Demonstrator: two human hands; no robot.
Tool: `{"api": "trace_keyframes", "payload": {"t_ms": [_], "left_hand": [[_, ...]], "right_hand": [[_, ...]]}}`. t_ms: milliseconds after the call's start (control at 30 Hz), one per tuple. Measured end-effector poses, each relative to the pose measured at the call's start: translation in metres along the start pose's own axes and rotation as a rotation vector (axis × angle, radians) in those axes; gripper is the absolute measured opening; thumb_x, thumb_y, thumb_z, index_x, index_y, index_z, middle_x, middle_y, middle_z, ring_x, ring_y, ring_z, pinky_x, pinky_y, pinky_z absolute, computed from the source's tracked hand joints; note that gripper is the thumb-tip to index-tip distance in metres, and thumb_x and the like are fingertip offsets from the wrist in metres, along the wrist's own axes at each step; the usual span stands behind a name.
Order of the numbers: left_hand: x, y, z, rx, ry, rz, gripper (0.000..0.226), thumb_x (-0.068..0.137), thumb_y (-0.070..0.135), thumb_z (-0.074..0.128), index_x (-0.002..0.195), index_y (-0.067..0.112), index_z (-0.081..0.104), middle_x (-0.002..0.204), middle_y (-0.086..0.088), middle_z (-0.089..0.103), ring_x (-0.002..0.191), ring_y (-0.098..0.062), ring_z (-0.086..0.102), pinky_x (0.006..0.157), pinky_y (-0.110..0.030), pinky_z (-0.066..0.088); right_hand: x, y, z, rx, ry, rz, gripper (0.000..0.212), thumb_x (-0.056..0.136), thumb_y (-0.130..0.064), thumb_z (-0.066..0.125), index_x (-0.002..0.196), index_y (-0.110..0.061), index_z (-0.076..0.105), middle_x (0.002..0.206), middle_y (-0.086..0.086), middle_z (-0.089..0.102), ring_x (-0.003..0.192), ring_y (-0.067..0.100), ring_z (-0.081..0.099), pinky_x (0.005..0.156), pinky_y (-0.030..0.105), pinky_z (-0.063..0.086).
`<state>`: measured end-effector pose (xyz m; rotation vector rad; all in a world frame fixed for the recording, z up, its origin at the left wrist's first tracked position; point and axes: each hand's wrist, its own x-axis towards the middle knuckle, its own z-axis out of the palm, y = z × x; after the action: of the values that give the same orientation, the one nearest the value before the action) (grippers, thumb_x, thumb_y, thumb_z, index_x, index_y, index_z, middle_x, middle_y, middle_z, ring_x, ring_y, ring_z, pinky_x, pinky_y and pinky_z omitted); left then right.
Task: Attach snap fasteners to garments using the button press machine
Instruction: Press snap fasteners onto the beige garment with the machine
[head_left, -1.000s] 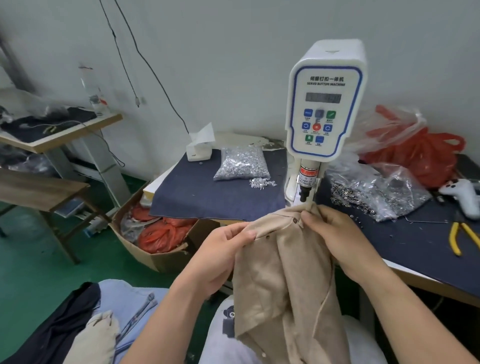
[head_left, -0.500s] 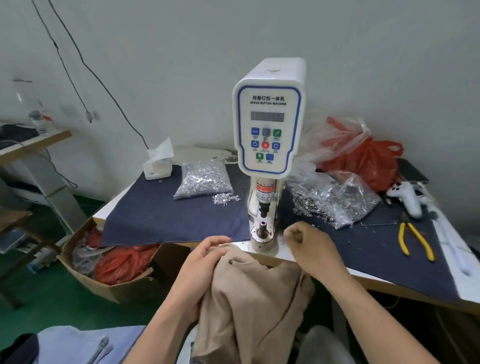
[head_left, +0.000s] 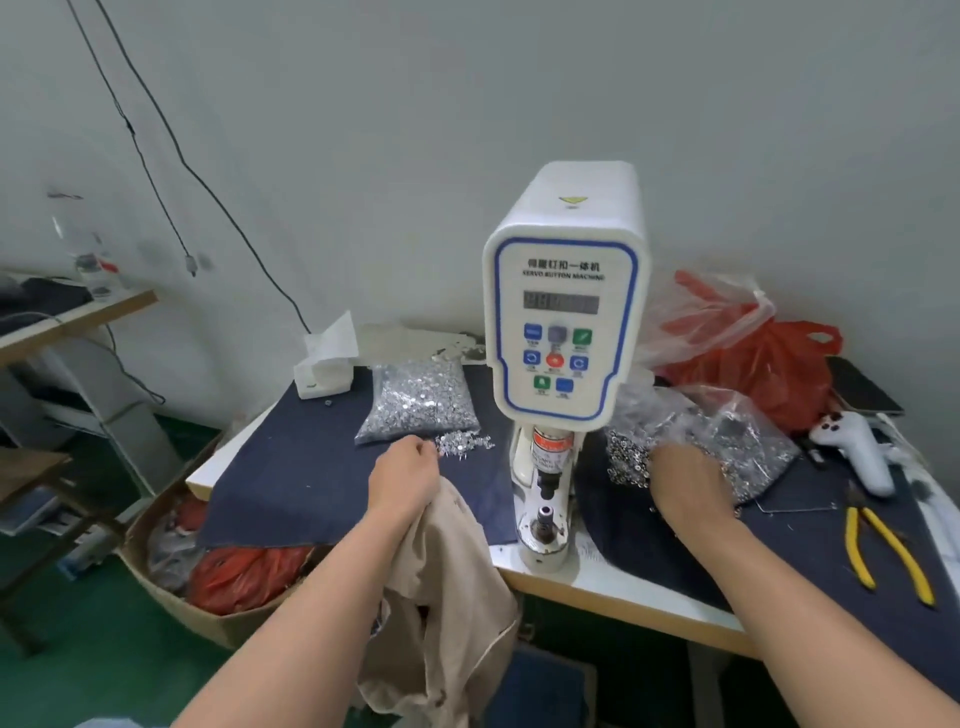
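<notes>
garment workshop: button press machine (head_left: 563, 312), fastener bags (head_left: 421, 405)

head view | one camera, worn high; faces forward and down | near button press machine (head_left: 563, 332) on table (head_left: 623, 587)

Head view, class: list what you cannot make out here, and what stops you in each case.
- Left hand fingertips at the loose snaps: curled under, so any pinch is hidden.
- Right hand fingers: blurred over the bag of ring parts.
- Button press machine display digits: too blurred to read.
- Beige garment: lower part cut off by the bottom edge.
</notes>
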<state>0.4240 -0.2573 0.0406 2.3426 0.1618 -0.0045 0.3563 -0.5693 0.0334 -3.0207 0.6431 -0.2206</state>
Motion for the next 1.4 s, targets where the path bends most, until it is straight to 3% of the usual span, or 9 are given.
{"api": "trace_keyframes", "payload": {"t_ms": [133, 267, 400, 567, 867, 933, 1067, 1233, 1400], "left_hand": [[0.016, -0.004, 0.018, 0.205, 0.023, 0.036, 0.014, 0.102, 0.032, 0.053, 0.107, 0.024, 0.064, 0.112, -0.005, 0.071, 0.108, -0.033, 0.064, 0.079, -0.035, 0.041], [0.019, -0.004, 0.031, 0.319, 0.046, 0.142, 0.014, 0.101, 0.042, 0.056, 0.098, 0.028, 0.058, 0.101, 0.000, 0.071, 0.098, -0.030, 0.066, 0.073, -0.036, 0.042], [0.026, -0.005, 0.038, 0.314, 0.072, 0.190, 0.013, 0.099, 0.044, 0.059, 0.100, 0.032, 0.064, 0.104, 0.001, 0.073, 0.099, -0.031, 0.067, 0.073, -0.035, 0.040], [0.025, -0.007, 0.042, 0.325, 0.102, 0.206, 0.018, 0.103, 0.041, 0.057, 0.107, 0.033, 0.073, 0.110, -0.001, 0.073, 0.101, -0.033, 0.068, 0.074, -0.035, 0.042], [0.013, -0.008, 0.039, 0.282, 0.144, 0.240, 0.018, 0.108, 0.034, 0.049, 0.106, 0.026, 0.065, 0.110, 0.001, 0.069, 0.092, -0.028, 0.062, 0.075, -0.039, 0.043], [0.013, -0.009, 0.039, 0.286, 0.139, 0.235, 0.015, 0.107, 0.033, 0.050, 0.105, 0.025, 0.063, 0.110, 0.000, 0.070, 0.090, -0.028, 0.059, 0.075, -0.038, 0.043], [0.016, -0.012, 0.040, 0.263, 0.109, 0.237, 0.012, 0.106, 0.030, 0.053, 0.113, 0.027, 0.062, 0.116, 0.001, 0.071, 0.104, -0.030, 0.064, 0.082, -0.040, 0.048], [0.019, -0.017, 0.040, 0.217, 0.069, 0.269, 0.022, 0.106, 0.032, 0.057, 0.123, 0.033, 0.070, 0.124, 0.002, 0.068, 0.113, -0.028, 0.066, 0.093, -0.044, 0.053], [0.022, -0.020, 0.041, 0.155, 0.068, 0.233, 0.014, 0.102, 0.036, 0.064, 0.107, 0.037, 0.078, 0.110, 0.005, 0.075, 0.105, -0.027, 0.068, 0.081, -0.033, 0.046]], "right_hand": [[0.005, -0.002, 0.000, -0.023, 0.003, 0.013, 0.029, 0.094, 0.003, 0.046, 0.098, -0.010, 0.072, 0.099, 0.011, 0.074, 0.095, 0.035, 0.073, 0.076, 0.040, 0.056], [0.012, 0.002, 0.002, 0.039, 0.039, 0.007, 0.019, 0.101, -0.009, 0.051, 0.094, -0.013, 0.068, 0.096, 0.010, 0.073, 0.093, 0.034, 0.071, 0.076, 0.040, 0.056], [0.014, 0.007, 0.007, 0.204, 0.094, 0.015, 0.014, 0.099, -0.025, 0.064, 0.088, -0.021, 0.072, 0.092, 0.006, 0.075, 0.094, 0.032, 0.069, 0.078, 0.040, 0.052], [0.004, 0.010, 0.009, 0.321, 0.169, 0.041, 0.015, 0.093, -0.014, 0.066, 0.091, -0.023, 0.077, 0.091, 0.005, 0.077, 0.091, 0.034, 0.070, 0.075, 0.041, 0.051], [-0.012, 0.005, -0.002, 0.506, 0.194, 0.085, 0.017, 0.095, -0.026, 0.069, 0.081, -0.017, 0.066, 0.076, 0.004, 0.070, 0.080, 0.032, 0.065, 0.066, 0.037, 0.043], [-0.021, -0.003, -0.010, 0.758, 0.124, 0.093, 0.016, 0.094, -0.025, 0.071, 0.081, -0.017, 0.066, 0.076, 0.000, 0.069, 0.073, 0.024, 0.062, 0.065, 0.034, 0.042], [-0.051, -0.030, -0.021, 1.460, -0.290, 0.275, 0.009, 0.093, -0.015, 0.075, 0.088, -0.009, 0.071, 0.070, 0.002, 0.070, 0.053, 0.010, 0.052, 0.057, 0.027, 0.047], [-0.073, -0.051, -0.021, 1.777, -0.635, 0.417, 0.015, 0.091, -0.006, 0.074, 0.079, -0.011, 0.065, 0.065, 0.005, 0.064, 0.049, 0.010, 0.048, 0.045, 0.023, 0.044], [-0.077, -0.057, -0.019, 1.897, -0.671, 0.513, 0.013, 0.068, -0.010, 0.085, 0.065, -0.011, 0.072, 0.065, 0.007, 0.064, 0.047, 0.010, 0.053, 0.044, 0.022, 0.048]]}}
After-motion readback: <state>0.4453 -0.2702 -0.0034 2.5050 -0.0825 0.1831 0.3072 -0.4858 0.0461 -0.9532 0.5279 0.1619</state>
